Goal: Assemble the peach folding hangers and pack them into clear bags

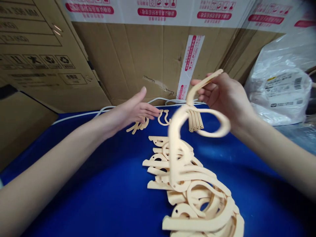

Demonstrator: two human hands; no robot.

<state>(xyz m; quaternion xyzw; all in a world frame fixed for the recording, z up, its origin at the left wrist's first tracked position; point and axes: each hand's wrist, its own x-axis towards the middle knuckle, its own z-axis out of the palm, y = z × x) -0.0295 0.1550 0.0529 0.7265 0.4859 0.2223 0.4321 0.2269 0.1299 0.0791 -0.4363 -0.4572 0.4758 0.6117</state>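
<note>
My right hand [225, 95] pinches one arm of a cream plastic folding hanger [175, 135], raised above the blue surface. Its curved loop and other arm hang down in front of the pile, slightly blurred. My left hand [134, 112] is open, fingers stretched toward the middle, with nothing in it. Just below and partly behind its fingers lie several thin cream pieces [135, 127]. Small cream hooks [165, 119] rest right of its fingertips. Under the held hanger spreads an overlapping pile of similar cream hangers [209, 214].
Straight cream strips [195, 120] lie side by side behind the held hanger. The blue surface [98, 191] is backed by cardboard boxes [138, 59] with printed tape. A white cable [101, 110] runs along the rear edge. A clear plastic bag [278, 82] with labels stands at right.
</note>
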